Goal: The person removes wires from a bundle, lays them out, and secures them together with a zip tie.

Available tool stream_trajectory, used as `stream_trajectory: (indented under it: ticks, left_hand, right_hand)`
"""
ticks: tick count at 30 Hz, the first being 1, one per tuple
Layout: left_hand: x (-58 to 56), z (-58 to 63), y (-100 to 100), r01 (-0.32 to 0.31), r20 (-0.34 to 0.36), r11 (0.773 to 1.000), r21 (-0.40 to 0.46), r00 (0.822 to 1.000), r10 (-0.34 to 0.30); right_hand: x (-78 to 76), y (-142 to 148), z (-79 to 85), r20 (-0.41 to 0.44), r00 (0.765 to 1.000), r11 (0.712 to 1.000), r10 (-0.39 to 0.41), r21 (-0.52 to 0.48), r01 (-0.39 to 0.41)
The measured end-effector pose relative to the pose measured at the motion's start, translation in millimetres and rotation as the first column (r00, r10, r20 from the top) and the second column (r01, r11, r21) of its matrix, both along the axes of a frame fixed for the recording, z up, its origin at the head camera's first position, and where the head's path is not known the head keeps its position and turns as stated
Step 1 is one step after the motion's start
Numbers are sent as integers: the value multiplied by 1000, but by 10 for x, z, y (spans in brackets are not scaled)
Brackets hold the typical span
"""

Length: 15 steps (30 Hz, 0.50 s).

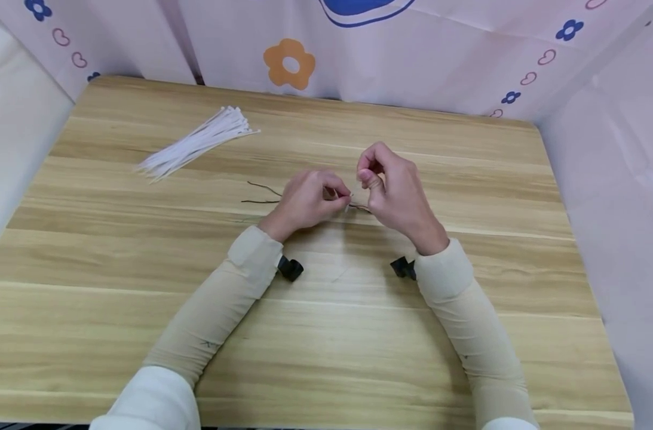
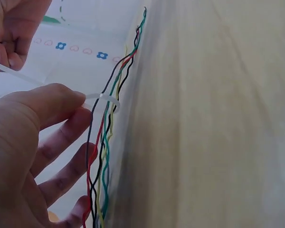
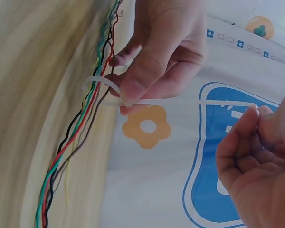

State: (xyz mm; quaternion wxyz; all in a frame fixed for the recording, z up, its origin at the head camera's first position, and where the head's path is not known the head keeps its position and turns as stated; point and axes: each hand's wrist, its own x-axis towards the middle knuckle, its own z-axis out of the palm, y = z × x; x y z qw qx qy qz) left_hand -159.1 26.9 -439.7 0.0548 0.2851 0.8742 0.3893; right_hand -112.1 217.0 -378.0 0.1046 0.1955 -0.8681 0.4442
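Observation:
A white cable tie (image 3: 180,101) is looped loosely round a bundle of thin coloured wires (image 3: 48,175), red, black, green, yellow and brown among them. My left hand (image 1: 315,200) pinches the tie near its head between thumb and index finger, right beside the wires. In the left wrist view the other fingers of that hand spread behind the bundle. Higher and to the right, my right hand (image 1: 398,188) pinches the far end of the tie's tail. The tail runs straight between the two hands in the right wrist view. From above, my left hand hides the middle of the wires.
A pile of white cable ties (image 1: 199,143) lies at the back left of the wooden table (image 1: 326,352). Black wrist devices (image 1: 291,269) show at both cuffs. Behind the table's far edge hangs a printed curtain (image 1: 224,42) with flowers and hearts.

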Motion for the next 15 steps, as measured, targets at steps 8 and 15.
stream_trajectory:
  ticks: [8, 15]
  left_hand:
    - [-4, -28, -8, 33, -56, 997, -68, 998, -37]
    - [-6, -30, 1, 42, -71, 993, -114, 996, -51]
  right_hand:
    - [86, -28, 107, -9, 1000, 992, 24, -123, -25]
    - [89, 2, 134, -6, 1000, 989, 21, -148, -22]
